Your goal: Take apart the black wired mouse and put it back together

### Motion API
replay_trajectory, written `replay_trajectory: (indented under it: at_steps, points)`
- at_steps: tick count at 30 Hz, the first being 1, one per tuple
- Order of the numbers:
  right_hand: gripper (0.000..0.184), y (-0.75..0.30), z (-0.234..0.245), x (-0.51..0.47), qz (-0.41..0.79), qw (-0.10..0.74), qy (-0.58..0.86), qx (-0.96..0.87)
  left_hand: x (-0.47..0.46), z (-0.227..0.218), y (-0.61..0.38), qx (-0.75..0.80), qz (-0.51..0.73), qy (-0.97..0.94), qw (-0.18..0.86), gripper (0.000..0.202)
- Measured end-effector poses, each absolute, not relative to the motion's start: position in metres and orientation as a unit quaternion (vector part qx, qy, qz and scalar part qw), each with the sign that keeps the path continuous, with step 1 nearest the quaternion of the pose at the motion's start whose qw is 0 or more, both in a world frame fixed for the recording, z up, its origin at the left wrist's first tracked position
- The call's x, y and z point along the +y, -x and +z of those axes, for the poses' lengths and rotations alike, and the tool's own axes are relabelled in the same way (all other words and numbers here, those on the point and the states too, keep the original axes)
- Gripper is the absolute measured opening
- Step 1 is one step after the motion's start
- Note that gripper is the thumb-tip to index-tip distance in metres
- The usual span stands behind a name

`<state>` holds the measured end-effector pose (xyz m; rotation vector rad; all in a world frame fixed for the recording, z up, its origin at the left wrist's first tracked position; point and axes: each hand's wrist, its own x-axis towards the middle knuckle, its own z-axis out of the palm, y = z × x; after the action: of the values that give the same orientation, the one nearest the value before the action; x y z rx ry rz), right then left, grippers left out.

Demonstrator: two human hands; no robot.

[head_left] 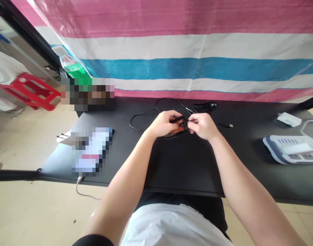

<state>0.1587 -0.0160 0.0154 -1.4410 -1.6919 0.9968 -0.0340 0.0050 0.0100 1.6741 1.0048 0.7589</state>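
Over the middle of the black table, my left hand (165, 123) grips an opened wired computer mouse (180, 127) whose orange circuit board shows. My right hand (201, 125) is closed in a pinch at the mouse's right end, fingertips together by the cable; the exact part between them is too small to make out. A thin black cable (136, 127) loops behind and left of my hands. Its USB plug (230, 126) lies to the right. Just beyond my right hand rests a black curved shell (207, 106), apparently the mouse's cover.
At left, a phone (93, 152), partly blurred, has a cable (81, 191) hanging past the front edge. A white power strip (292, 148) and a white charger (289, 119) lie at right. A striped sheet (171, 44) hangs behind the table (182, 171). A red stool (30, 90) stands beyond the left side.
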Motion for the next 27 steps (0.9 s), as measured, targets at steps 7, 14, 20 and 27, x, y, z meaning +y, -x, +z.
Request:
replay_trajectory:
  at_steps: [7, 14, 20, 27]
  points:
    - [0.012, -0.1597, 0.0136, -0.0154, 0.407, 0.351, 0.539, -0.649, 0.0053, 0.0101, 0.0346, 0.417, 0.307, -0.688, 0.509, 0.035]
    - [0.010, -0.1603, 0.0143, -0.0164, 0.396, 0.345, 0.538, -0.660, 0.0055, 0.0088, 0.0347, 0.414, 0.306, -0.694, 0.503, 0.035]
    - [0.011, -0.1582, 0.0134, -0.0156, 0.383, 0.356, 0.549, -0.652, 0.0060, 0.0084, 0.0347, 0.422, 0.307, -0.693, 0.497, 0.034]
    - [0.013, -0.1643, 0.0077, -0.0124, 0.448, 0.360, 0.509, -0.641, 0.0044, 0.0121, 0.0347, 0.414, 0.319, -0.673, 0.523, 0.033]
